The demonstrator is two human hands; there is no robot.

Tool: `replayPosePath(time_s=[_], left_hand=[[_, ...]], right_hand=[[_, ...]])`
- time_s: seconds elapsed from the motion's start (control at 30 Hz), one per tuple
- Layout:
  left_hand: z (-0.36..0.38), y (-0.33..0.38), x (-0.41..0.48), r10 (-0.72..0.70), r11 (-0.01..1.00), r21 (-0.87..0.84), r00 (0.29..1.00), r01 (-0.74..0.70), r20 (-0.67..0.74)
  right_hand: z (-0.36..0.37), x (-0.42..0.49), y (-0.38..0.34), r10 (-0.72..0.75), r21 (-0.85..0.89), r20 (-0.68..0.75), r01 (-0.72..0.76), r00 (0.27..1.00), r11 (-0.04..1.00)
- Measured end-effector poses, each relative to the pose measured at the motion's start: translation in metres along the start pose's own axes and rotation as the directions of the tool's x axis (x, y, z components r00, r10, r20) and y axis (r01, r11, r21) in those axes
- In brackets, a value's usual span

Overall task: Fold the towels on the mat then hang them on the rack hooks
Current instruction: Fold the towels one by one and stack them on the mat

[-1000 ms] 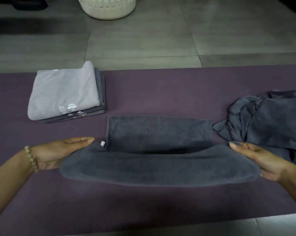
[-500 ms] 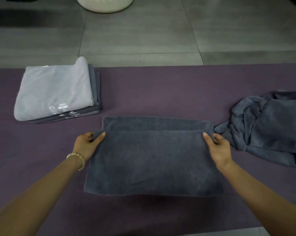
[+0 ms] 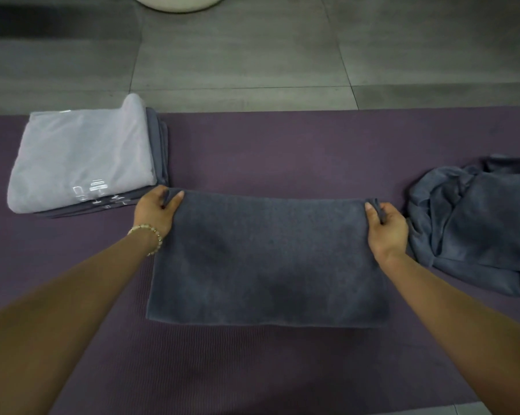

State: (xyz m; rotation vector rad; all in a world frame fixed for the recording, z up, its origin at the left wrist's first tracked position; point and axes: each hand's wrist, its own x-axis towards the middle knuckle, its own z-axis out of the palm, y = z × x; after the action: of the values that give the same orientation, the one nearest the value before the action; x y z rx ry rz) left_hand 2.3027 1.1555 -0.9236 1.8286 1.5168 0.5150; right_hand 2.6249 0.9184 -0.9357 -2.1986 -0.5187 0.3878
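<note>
Lying flat, dark grey towel, long axis left-right, far corners pinched by both hands

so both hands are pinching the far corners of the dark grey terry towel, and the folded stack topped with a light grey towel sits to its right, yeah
No: the head view shows the folded stack topped with a light grey towel to the left of the dark grey terry towel, not its right. The left hand and right hand do pinch its far corners.
</note>
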Motion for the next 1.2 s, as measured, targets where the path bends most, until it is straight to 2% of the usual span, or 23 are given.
replayPosePath(time_s=[0.1,0.2,0.27,0.33,0.4,0.43,0.47,0.57,0.63,0.77,0.87,0.9,0.97,1.0,1.07,1.13,1.2], left_hand=[[0.005,0.0,0.001,-0.166,0.986,0.019,0.982,0.165,0.086],[0.0,-0.001,-0.009,-0.189,0.977,-0.064,0.969,0.201,0.162],[-0.015,-0.002,-0.025,-0.207,0.977,0.001,0.946,0.213,0.252],[-0.031,-0.013,-0.04,-0.254,0.967,0.128,0.861,0.22,0.441],[-0.045,-0.025,-0.056,-0.275,0.961,0.172,0.775,0.215,0.569],[-0.047,-0.032,-0.063,-0.259,0.966,0.155,0.778,0.208,0.573],[-0.046,-0.034,-0.073,-0.238,0.971,0.108,0.809,0.214,0.538],[-0.033,-0.042,-0.096,-0.154,0.988,0.064,0.945,0.142,0.287],[-0.023,-0.042,-0.105,-0.104,0.994,0.049,0.983,0.098,0.15],[-0.013,-0.045,-0.112,-0.078,0.997,0.018,0.996,0.077,0.048],[-0.011,-0.05,-0.115,-0.077,0.993,0.093,0.997,0.078,-0.016],[-0.011,-0.051,-0.116,-0.096,0.989,0.105,0.995,0.1,-0.041],[-0.012,-0.049,-0.12,-0.139,0.983,0.111,0.989,0.145,-0.059],[-0.014,-0.047,-0.12,-0.162,0.977,0.137,0.986,0.165,-0.037],[-0.02,-0.043,-0.115,-0.209,0.953,0.232,0.977,0.194,0.043],[-0.03,-0.037,-0.104,-0.293,0.924,0.304,0.94,0.231,0.174],[-0.038,-0.029,-0.093,-0.343,0.926,0.286,0.868,0.247,0.36]], right_hand=[[-0.001,0.001,0.001,0.085,-0.126,0.045,-0.079,0.995,0.989],[-0.013,-0.013,-0.005,0.132,-0.124,0.114,-0.118,0.985,0.985],[-0.028,-0.032,-0.003,0.19,-0.127,0.244,-0.163,0.951,0.978],[-0.042,-0.051,0.009,0.259,-0.192,0.38,-0.199,0.888,0.961],[-0.053,-0.066,0.022,0.267,-0.233,0.406,-0.184,0.874,0.955],[-0.055,-0.072,0.028,0.254,-0.225,0.383,-0.177,0.888,0.958],[-0.055,-0.076,0.033,0.242,-0.201,0.343,-0.181,0.908,0.963],[-0.048,-0.09,0.039,0.188,-0.056,0.203,-0.18,0.961,0.982],[-0.043,-0.097,0.039,0.15,-0.007,0.134,-0.151,0.98,0.989],[-0.043,-0.105,0.046,0.125,-0.067,0.062,-0.121,0.99,0.99],[-0.041,-0.111,0.045,0.105,-0.156,0.038,-0.098,0.994,0.983],[-0.039,-0.114,0.043,0.077,-0.219,0.004,-0.074,0.997,0.973],[-0.034,-0.118,0.037,-0.075,-0.332,-0.05,0.054,0.996,0.942],[-0.029,-0.119,0.034,-0.173,-0.369,-0.021,0.154,0.985,0.916],[-0.018,-0.12,0.028,-0.317,-0.436,0.15,0.35,0.936,0.829],[-0.005,-0.119,0.026,-0.328,-0.484,0.356,0.473,0.875,0.736],[0.004,-0.116,0.029,-0.276,-0.518,0.466,0.512,0.841,0.686]])
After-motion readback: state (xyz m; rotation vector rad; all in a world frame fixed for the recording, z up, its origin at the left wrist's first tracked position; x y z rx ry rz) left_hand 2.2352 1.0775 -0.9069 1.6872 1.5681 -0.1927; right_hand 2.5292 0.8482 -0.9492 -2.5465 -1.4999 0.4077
